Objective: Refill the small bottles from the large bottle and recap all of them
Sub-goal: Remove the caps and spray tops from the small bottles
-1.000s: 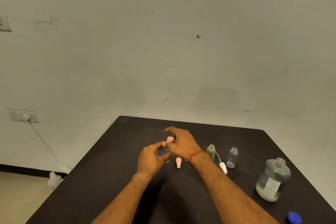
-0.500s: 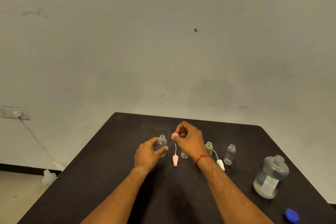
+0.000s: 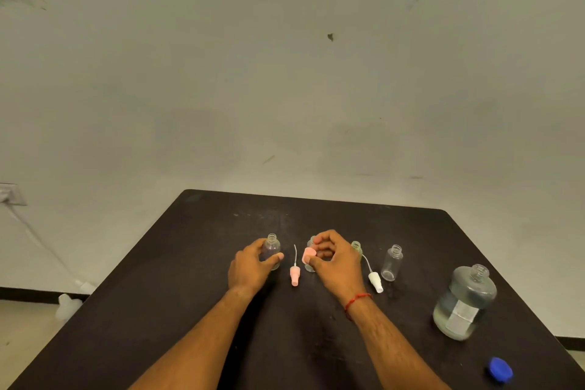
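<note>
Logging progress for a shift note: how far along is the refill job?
Done: the large bottle stands open, its blue cap off; a pink sprayer and a white sprayer lie on the table. In hand: the left hand grips a small clear bottle, the right hand pinches another pink cap. Left: the small bottles look unfilled, so pouring and all recapping remain.

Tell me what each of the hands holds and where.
The left hand grips a small clear bottle round its body; the right hand pinches a pink spray cap between thumb and fingertips.
</note>
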The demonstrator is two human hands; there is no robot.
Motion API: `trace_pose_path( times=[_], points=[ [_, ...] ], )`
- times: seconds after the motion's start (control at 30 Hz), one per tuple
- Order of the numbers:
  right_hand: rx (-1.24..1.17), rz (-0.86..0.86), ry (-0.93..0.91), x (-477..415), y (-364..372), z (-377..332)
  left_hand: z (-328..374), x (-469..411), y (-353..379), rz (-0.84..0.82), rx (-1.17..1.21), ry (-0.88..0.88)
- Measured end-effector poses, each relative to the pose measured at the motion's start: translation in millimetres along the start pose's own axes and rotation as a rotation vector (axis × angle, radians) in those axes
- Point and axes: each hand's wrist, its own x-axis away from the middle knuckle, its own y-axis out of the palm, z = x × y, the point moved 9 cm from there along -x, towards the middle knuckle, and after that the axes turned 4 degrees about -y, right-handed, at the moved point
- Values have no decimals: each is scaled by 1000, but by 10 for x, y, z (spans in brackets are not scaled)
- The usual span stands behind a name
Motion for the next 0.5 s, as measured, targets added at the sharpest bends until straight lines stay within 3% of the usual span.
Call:
trace_pose_path(
  times=[0.33,0.5],
  points=[
    [37,-10,-41,61,289,-21,-105,-7,-53,-50,131,7],
    [19,-24,-40,121,569,-36,-304,95,-431,117,285,27]
  ],
)
